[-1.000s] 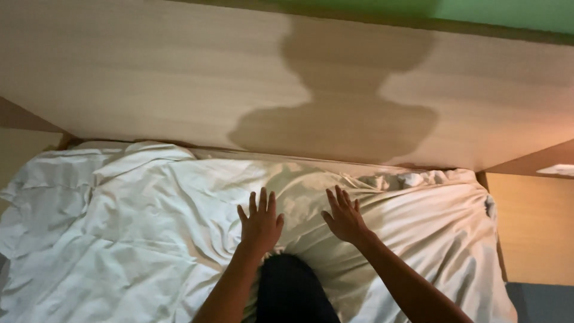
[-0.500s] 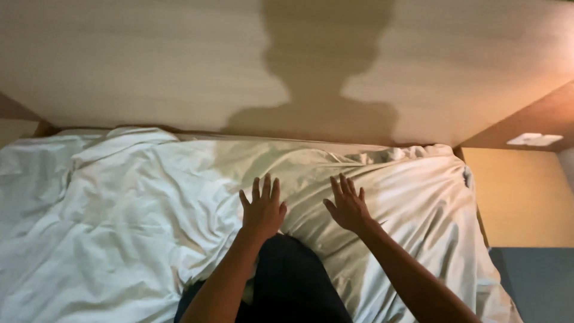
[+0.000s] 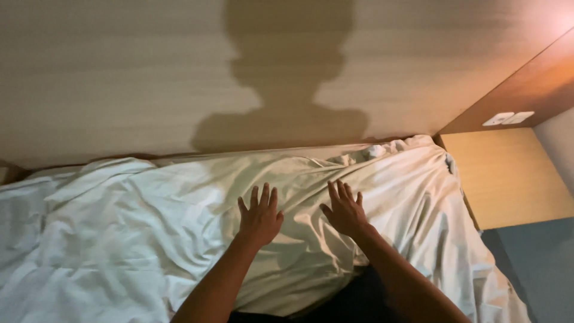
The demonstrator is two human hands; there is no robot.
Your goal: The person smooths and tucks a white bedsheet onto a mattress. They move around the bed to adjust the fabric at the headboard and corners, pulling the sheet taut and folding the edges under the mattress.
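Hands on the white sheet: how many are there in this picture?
2. The left hand lies flat on the white sheet near the middle; the right hand lies flat beside it, apart, fingers spread. None seems hidden.

A bedroom: a bed under a rumpled white sheet, wooden headboard wall and bedside shelf.

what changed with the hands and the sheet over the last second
Little changed. Both hands slid slightly toward the wooden headboard across the white sheet; the left hand and right hand lie flat with fingers spread, as before. Nothing was gripped or let go. The view shifted, so the shadow sits higher on the board. The sheet stays rumpled, and the bedside shelf is unchanged.
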